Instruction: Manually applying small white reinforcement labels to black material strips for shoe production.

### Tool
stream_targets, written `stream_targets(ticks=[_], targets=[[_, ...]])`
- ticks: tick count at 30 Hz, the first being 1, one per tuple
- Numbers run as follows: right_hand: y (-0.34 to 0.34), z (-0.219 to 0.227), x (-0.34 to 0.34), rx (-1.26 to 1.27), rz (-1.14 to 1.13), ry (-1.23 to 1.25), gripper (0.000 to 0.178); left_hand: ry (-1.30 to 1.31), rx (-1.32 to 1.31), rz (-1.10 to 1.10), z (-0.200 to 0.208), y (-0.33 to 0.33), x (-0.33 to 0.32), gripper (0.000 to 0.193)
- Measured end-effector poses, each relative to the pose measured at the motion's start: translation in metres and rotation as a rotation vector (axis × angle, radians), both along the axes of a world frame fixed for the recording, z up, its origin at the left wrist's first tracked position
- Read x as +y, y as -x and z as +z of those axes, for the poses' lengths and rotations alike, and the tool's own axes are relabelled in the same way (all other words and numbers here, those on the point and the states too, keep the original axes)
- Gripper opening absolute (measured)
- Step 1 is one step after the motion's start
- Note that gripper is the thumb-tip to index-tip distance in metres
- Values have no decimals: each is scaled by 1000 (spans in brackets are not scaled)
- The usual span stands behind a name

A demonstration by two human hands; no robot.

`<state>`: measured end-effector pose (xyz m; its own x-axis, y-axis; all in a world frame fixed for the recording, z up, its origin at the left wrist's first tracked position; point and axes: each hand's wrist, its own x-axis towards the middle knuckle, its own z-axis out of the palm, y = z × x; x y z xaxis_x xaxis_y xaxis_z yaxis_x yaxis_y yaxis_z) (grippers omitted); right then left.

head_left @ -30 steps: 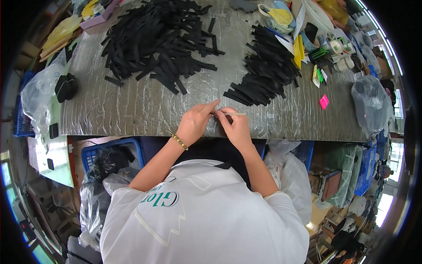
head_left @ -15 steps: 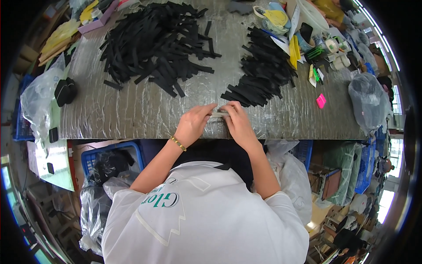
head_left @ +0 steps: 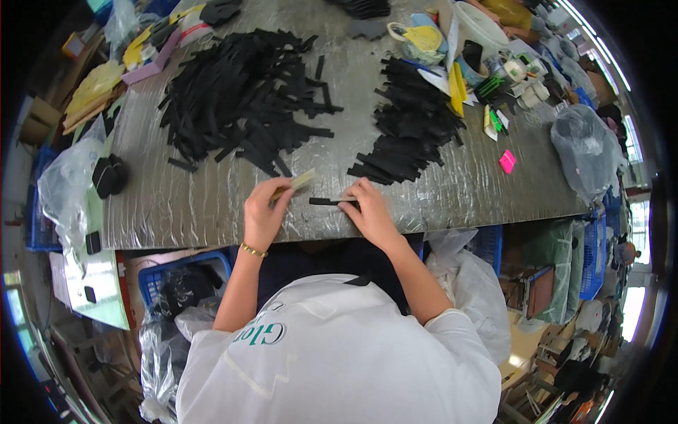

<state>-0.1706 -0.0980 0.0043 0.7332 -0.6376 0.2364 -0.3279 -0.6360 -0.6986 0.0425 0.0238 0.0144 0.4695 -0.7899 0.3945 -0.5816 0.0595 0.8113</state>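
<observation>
My left hand [head_left: 264,213] is closed on a thin, flat, cream-coloured strip [head_left: 303,178], which points up and to the right from the fingertips; its exact kind is unclear. To the right, my right hand [head_left: 371,218] pinches one end of a short black strip [head_left: 322,201], with a small pale piece [head_left: 342,198] along it at the fingers. The black strip lies low over the table, its free end toward my left hand. Beyond my left hand spreads a loose heap of black strips [head_left: 226,99]. Past my right hand, more black strips [head_left: 409,116] lie in a tidier row.
The table [head_left: 176,212] has a wrinkled, shiny covering. A pink block [head_left: 507,161], green-handled tools [head_left: 492,121], tape and a white tub [head_left: 480,27] crowd the right. Plastic bags [head_left: 585,150] hang near the right edge. A blue basket [head_left: 150,277] stands below the table at left.
My hands, close together before, are now apart. The left has moved left with the cream strip, and the black strip now shows at my right fingers. The view has shifted slightly.
</observation>
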Motion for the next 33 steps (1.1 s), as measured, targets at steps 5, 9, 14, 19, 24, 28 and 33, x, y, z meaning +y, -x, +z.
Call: stream_targets(ticks=[5, 9, 14, 19, 24, 28, 33], targets=[[8, 1, -37, 64, -95, 303, 16, -10, 41, 75, -10, -5, 13, 16], [20, -6, -90, 86, -154, 406, 16, -20, 49, 112, -16, -4, 12, 17], [21, -8, -146, 94, -102, 485, 15, -35, 91, 142, -23, -6, 13, 17], [18, -12, -188, 77, -97, 472, 12, -7, 167, 188, -27, -9, 13, 15], [1, 23, -163, 59, -320, 593, 29, 117, 368, 283, -29, -10, 12, 15], [-69, 20, -100, -84, -247, 320, 21, 314, 490, 340, -34, -13, 14, 18], [-192, -5, -8, -13, -116, 421, 38, 409, 519, 418, -28, -19, 23, 17]])
